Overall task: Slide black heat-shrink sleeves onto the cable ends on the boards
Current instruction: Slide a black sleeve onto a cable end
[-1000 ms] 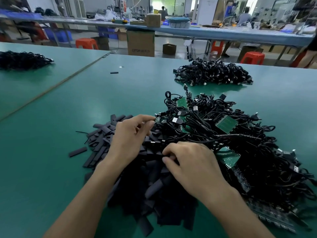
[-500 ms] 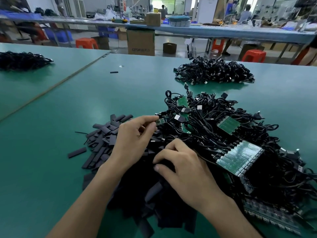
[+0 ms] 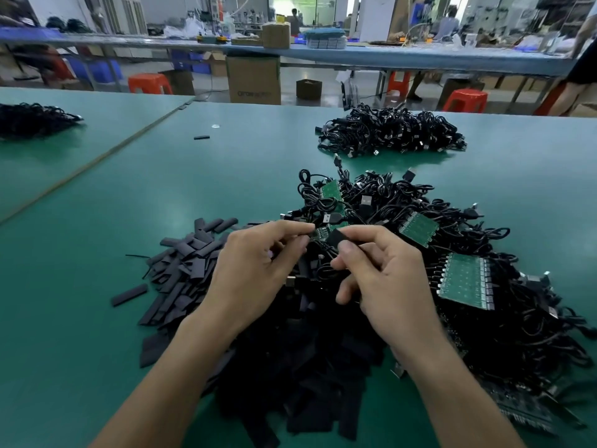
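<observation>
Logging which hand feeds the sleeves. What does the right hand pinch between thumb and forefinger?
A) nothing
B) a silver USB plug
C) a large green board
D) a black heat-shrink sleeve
D: the right hand pinches a short black sleeve at its fingertips, pointed toward the small green board that the left hand pinches.

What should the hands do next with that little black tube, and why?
Probably slide the black sleeve, pinched in the right hand, leftward over the small green board that the left hand pinches. They sit almost touching, and the sleeve is not yet on.
</observation>
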Motion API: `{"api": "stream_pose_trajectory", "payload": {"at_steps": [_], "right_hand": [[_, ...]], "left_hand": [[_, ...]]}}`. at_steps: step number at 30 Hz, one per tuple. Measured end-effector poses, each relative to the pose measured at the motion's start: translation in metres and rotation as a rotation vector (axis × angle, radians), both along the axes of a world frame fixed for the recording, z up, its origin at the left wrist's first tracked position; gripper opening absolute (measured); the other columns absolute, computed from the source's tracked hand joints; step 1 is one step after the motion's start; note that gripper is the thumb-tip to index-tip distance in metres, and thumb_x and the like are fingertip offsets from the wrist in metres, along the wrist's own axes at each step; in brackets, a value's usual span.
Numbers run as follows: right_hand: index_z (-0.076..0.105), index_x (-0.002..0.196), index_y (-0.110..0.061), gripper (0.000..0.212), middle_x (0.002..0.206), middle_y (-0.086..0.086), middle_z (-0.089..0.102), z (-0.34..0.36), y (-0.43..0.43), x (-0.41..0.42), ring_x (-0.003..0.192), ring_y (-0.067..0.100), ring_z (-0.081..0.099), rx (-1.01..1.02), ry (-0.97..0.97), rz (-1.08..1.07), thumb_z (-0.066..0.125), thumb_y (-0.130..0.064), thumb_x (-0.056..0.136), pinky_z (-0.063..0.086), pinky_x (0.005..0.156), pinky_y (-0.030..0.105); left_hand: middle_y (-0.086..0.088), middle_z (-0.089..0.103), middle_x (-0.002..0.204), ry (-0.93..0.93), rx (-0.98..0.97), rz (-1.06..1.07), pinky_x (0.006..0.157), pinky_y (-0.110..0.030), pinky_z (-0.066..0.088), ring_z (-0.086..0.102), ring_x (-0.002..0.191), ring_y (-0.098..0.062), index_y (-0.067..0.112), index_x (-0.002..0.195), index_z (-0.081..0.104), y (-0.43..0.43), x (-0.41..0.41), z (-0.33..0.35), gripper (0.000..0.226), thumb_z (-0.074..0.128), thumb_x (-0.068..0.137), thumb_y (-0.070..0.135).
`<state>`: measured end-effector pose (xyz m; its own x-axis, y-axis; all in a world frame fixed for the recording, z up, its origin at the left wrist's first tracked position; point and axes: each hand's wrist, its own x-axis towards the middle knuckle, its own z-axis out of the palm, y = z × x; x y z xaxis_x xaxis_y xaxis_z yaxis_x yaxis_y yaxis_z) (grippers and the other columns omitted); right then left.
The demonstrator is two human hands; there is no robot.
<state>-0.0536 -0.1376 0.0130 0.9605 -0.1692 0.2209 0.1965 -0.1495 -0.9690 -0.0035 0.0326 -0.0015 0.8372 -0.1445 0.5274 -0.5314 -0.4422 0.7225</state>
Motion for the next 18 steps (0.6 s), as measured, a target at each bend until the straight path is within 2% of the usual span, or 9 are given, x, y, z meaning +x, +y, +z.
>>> {"api": "stream_pose_trajectory", "payload": {"at_steps": [3,8,10,13,15,18], "right_hand": [[0.064,0.106,-0.032,0.015,0.079,-0.005,0.072,-0.005,0.000,-0.001,0.045,0.020,0.066,-0.014,-0.039,-0.029,0.062,-0.018,0.099,0.039,0.044,0.012],[0.069,0.105,-0.036,0.019,0.081,-0.004,0.070,-0.007,-0.008,0.000,0.050,0.022,0.068,0.048,-0.075,-0.088,0.059,-0.020,0.101,0.040,0.044,0.011],[0.070,0.107,-0.036,0.020,0.080,-0.006,0.071,-0.008,-0.013,-0.001,0.052,0.021,0.069,0.053,-0.081,-0.082,0.059,-0.020,0.101,0.040,0.044,0.010],[0.070,0.111,-0.034,0.018,0.069,-0.002,0.072,-0.010,-0.016,-0.002,0.047,0.012,0.064,-0.013,-0.093,-0.039,0.064,-0.023,0.098,0.038,0.044,0.010],[0.069,0.112,-0.034,0.019,0.060,0.001,0.070,-0.010,-0.017,-0.004,0.040,0.005,0.057,-0.069,-0.104,-0.005,0.067,-0.027,0.095,0.037,0.044,0.009],[0.065,0.113,-0.038,0.027,0.057,-0.001,0.069,-0.008,-0.016,-0.006,0.040,0.003,0.056,-0.105,-0.106,0.021,0.068,-0.040,0.086,0.039,0.046,0.008]], "left_hand": [[0.015,0.074,0.092,-0.020,-0.003,-0.041,0.064,-0.027,0.052,0.071,0.077,-0.015,0.036,0.107,0.074,-0.001,-0.003,0.001,0.020,0.061,0.091,0.036],[0.008,0.075,0.091,-0.031,-0.023,-0.059,0.061,-0.007,0.040,0.065,0.068,-0.005,0.029,0.107,0.075,0.001,-0.005,0.001,0.020,0.066,0.095,0.016],[0.008,0.076,0.087,-0.020,-0.036,-0.059,0.059,-0.005,0.038,0.060,0.062,0.002,0.028,0.106,0.074,0.001,-0.006,0.001,0.021,0.067,0.094,0.012],[0.011,0.076,0.089,0.004,-0.064,-0.078,0.062,-0.005,0.041,0.066,0.071,0.000,0.030,0.105,0.074,-0.001,-0.007,0.002,0.021,0.068,0.094,0.012],[0.010,0.075,0.089,-0.009,-0.053,-0.091,0.059,-0.003,0.039,0.062,0.064,0.006,0.023,0.106,0.075,-0.003,-0.008,0.003,0.018,0.068,0.093,0.012],[0.006,0.075,0.085,-0.032,-0.038,-0.097,0.055,0.000,0.034,0.051,0.053,0.013,0.016,0.106,0.076,-0.005,-0.008,0.005,0.016,0.068,0.093,0.011]]}}
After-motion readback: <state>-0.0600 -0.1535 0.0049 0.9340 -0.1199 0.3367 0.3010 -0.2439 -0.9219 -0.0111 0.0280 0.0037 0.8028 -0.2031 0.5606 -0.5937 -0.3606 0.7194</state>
